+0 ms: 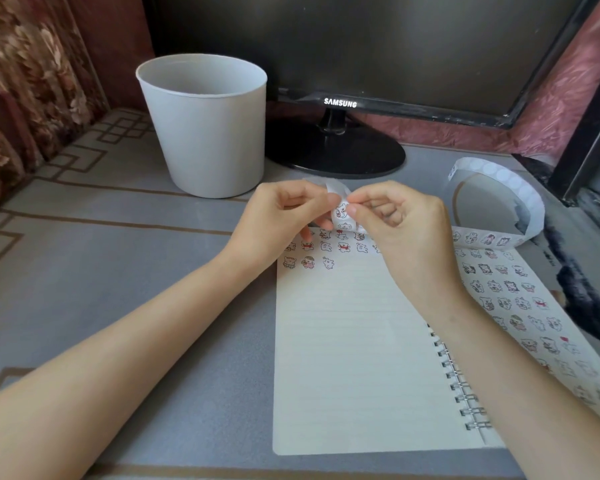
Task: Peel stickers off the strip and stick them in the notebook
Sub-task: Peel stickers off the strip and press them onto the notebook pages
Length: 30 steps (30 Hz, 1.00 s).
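The fingers (355, 210) of the right hand (406, 226) pinch the strip (341, 212) between thumb and forefinger, and its other fingers are curled into the palm. The left hand (288, 216) meets it from the left. Its thumb and forefinger pinch the same strip just where the white backing curls over at the top. Its lower fingers point down toward the page, and I cannot tell whether they touch it. A short piece of strip with small cartoon stickers printed on it shows between the two hands, held above the far edge of the notebook (347, 358).

From the right hand the strip runs right across the far corner of the notebook, then loops up and back in a loose white coil (520, 188) on the surface (118, 278).

The notebook lies open and flat, near and right of centre, with its wire binding (461, 386) on the right of the lined page. That page carries three short rows of stickers (309, 262) at its far end. The page to the right of the binding (520, 306) is covered with rows of them, partly hidden by the right forearm.

Farther off, a white bin (205, 126) stands upright at the far left of the surface. A dark monitor (361, 46) on a round black base stands just to its right. Patterned brown fabric (21, 81) hangs at the far left and pink fabric (568, 98) at the far right.
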Tool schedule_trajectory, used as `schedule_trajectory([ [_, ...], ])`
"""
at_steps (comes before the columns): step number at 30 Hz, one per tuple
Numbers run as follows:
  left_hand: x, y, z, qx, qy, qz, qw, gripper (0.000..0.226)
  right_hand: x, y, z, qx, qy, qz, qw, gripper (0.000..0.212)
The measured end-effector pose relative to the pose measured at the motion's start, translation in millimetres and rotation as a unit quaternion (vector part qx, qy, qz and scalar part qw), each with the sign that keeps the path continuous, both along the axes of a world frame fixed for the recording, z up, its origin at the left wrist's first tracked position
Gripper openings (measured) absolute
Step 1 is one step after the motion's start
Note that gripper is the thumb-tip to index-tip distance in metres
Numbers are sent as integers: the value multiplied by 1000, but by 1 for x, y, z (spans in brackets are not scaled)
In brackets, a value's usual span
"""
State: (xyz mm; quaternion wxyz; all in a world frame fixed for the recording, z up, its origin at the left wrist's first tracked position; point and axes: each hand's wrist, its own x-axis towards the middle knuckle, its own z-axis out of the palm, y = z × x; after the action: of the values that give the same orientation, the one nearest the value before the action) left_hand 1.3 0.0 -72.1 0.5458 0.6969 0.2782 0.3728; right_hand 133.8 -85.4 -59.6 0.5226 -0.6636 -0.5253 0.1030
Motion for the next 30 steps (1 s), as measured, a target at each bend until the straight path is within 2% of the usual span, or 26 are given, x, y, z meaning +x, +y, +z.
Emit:
schedule_trajectory([
  [6, -1, 0, 0, 15, 5, 0, 1000, 12, -1, -1, 1, -15, -15, 2, 1000, 3],
  [11, 1, 1, -2, 9, 2, 3, 1000, 14, 2, 0, -1, -33, -70, -22, 997, 5],
  [17, 2, 1, -2, -28, -30, 11, 999, 14, -2, -4, 1, 19, -269, -32, 962, 2],
  [21, 0, 3, -2, -20, -36, 24, 999, 15, -7, -8, 6, 35, -332, -13, 943, 6],
  [23, -1, 3, -3, -19, -34, 30, 999, 15, -10, -9, 10, 36, -267, 6, 963, 3],
  [26, -1, 2, -3, -26, -22, 30, 999, 15, -8, -8, 20, -20, -54, 18, 998, 6],
  [28, 0, 2, -4, -27, -11, 34, 999, 15, -3, -8, 25, -81, 34, 20, 996, 8],
  [30, 1, 2, -6, -33, -2, 39, 999, 15, 3, -12, 29, -150, 72, 19, 986, 5],
])
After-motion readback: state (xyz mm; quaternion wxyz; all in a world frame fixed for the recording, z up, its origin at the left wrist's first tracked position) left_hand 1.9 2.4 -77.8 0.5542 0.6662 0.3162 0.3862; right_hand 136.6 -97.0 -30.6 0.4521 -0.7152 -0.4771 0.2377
